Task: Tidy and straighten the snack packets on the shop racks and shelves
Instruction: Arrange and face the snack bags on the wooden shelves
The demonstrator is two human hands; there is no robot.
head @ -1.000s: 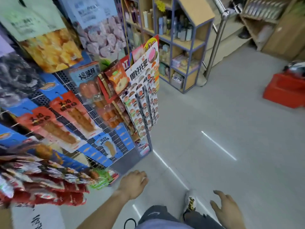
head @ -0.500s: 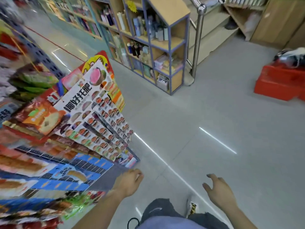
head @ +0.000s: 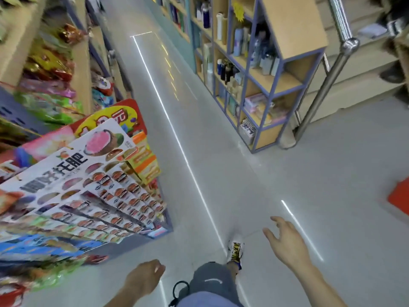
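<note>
Here, your left hand [head: 145,279] hangs low at the bottom of the view with its fingers loosely curled and holding nothing, just off the near corner of the snack rack [head: 73,196]. Your right hand [head: 287,240] is well apart from it, out over the bare grey floor [head: 332,173], fingers spread and relaxed, touching nothing. Between the two hands you see your knee in grey shorts and one white shoe [head: 235,248] set on the floor.

The snack packets [head: 115,196] fill the left side: rows of small sachets hang down the rack's end face under a white header card, with orange packets [head: 143,160] at its right edge and blurred red, green and blue bags lower left. The rack's lower right corner ends near your left hand. Behind it, more bagged snacks [head: 51,63] sit on wooden shelves running up the left wall; they are too blurred to tell how they lie.

An open aisle runs from your feet away up the middle, marked by a long bright streak of reflected light on the floor. On its right edge stands a blue-framed shelf unit [head: 254,85] of bottles and boxes, with a steel post [head: 327,80] just beside it and steps behind. A red object [head: 399,200] cuts in at the far right edge.
</note>
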